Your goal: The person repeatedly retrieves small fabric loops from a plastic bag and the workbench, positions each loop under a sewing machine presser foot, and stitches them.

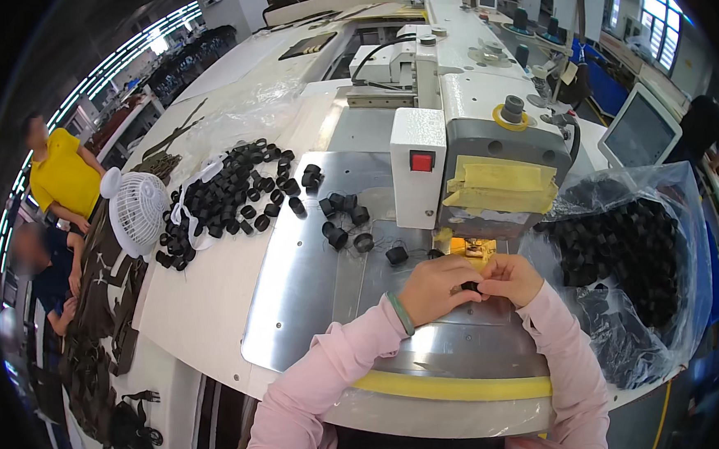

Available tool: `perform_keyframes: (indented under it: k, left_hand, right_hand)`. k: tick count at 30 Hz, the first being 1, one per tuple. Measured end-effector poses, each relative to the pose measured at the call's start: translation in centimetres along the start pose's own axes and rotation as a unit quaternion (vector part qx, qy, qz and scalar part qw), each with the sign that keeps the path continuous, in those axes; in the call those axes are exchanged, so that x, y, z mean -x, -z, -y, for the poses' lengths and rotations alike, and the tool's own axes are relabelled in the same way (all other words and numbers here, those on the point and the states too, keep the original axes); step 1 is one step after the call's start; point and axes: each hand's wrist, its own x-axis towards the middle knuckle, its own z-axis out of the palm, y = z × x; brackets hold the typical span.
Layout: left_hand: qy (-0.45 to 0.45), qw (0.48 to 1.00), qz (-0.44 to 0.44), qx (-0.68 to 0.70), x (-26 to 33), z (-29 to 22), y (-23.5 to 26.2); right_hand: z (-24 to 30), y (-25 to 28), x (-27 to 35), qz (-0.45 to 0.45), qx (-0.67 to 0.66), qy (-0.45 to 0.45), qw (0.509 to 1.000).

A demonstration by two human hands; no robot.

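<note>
Where hands (472,286) pinch: ribbed black loop (469,286)

Two bare hands are working together; one small white plastic fan (138,212) is standing by, two clear plastic bags (624,241) are holding black loops, and one red square switch (421,162) is showing.

hands: left hand (436,288) and right hand (509,278) pinch black loop (469,286) | under sewing machine (486,147)
</note>
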Motion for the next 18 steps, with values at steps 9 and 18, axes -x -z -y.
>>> perform_keyframes:
  k: [9, 18]
  left_hand:
    - [0.093, 0.992, 0.075, 0.036, -0.6, 4.6, 1.9]
    - [0.266, 0.956, 0.049, -0.116, -1.5, 4.2, 0.2]
  right_hand:
    - [-0.4, 0.4, -1.8, -0.122, 0.262, 0.212, 0.933]
    - [-1.5, 1.3, -2.1, -0.119, 0.501, 0.349, 0.783]
